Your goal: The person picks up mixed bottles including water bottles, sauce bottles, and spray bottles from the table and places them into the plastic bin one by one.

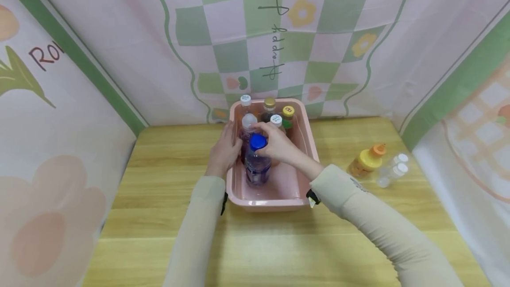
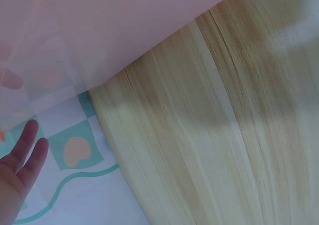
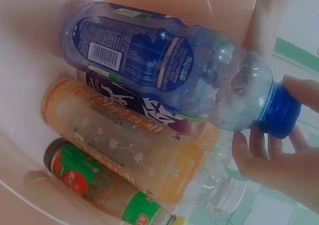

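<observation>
A clear bottle point(image 1: 256, 169) with a blue label and blue cap stands in a pink plastic basin point(image 1: 271, 203). My right hand point(image 1: 279, 145) pinches its cap between thumb and fingers, as the right wrist view shows on the blue cap point(image 3: 281, 110). Over the basin's left side lies my left hand point(image 1: 224, 153), its fingers extended along the rim and its thumb inside, close to the bottles. In the left wrist view two straight fingers point(image 2: 32, 150) show outside the translucent wall. Beside the blue-capped bottle are an orange-labelled bottle point(image 3: 119, 140) and a green-labelled bottle point(image 3: 84, 170).
At the basin's back stand bottles with a white cap point(image 1: 245, 99), a gold cap point(image 1: 269, 102) and a yellow cap point(image 1: 288, 110). To the right on the wooden table point(image 1: 159, 216) are a yellow squeeze bottle point(image 1: 365, 163) and two small white-capped bottles point(image 1: 392, 175). A patterned curtain point(image 1: 223, 34) hangs behind.
</observation>
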`<state>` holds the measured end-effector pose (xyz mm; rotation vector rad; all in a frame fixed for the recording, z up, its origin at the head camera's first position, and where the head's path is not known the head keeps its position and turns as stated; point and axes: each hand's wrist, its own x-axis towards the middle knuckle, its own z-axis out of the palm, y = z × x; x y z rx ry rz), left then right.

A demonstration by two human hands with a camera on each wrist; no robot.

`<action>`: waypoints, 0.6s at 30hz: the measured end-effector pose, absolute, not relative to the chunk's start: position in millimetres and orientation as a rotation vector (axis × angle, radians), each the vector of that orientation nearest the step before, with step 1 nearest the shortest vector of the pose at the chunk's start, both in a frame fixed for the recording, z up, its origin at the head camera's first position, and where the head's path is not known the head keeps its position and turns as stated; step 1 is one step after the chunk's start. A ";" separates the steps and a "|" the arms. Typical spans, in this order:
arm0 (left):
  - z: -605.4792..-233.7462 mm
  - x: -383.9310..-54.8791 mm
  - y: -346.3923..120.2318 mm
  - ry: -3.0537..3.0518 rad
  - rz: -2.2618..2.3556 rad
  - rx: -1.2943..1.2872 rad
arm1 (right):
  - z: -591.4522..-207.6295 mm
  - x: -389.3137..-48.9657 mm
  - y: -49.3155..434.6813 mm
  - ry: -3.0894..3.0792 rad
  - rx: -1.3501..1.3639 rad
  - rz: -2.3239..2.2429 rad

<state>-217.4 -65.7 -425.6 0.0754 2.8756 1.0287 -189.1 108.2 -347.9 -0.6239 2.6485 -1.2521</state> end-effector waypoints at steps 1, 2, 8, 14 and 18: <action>-425.4 -217.5 -65.6 2.877 1.026 0.072 | -347.7 -188.9 107.3 2.649 -0.624 -1.241; -425.2 -217.7 -65.6 2.874 1.027 0.072 | -347.6 -188.7 106.3 2.650 -0.622 -1.229; -424.9 -217.7 -66.1 2.863 1.031 0.063 | -348.2 -189.5 101.0 2.650 -0.572 -1.188; -423.6 -216.9 -66.0 2.861 1.032 0.056 | -352.8 -193.6 99.6 2.634 -0.573 -1.179; -423.5 -216.8 -66.0 2.860 1.028 0.050 | -353.7 -194.3 98.4 2.621 -0.597 -1.192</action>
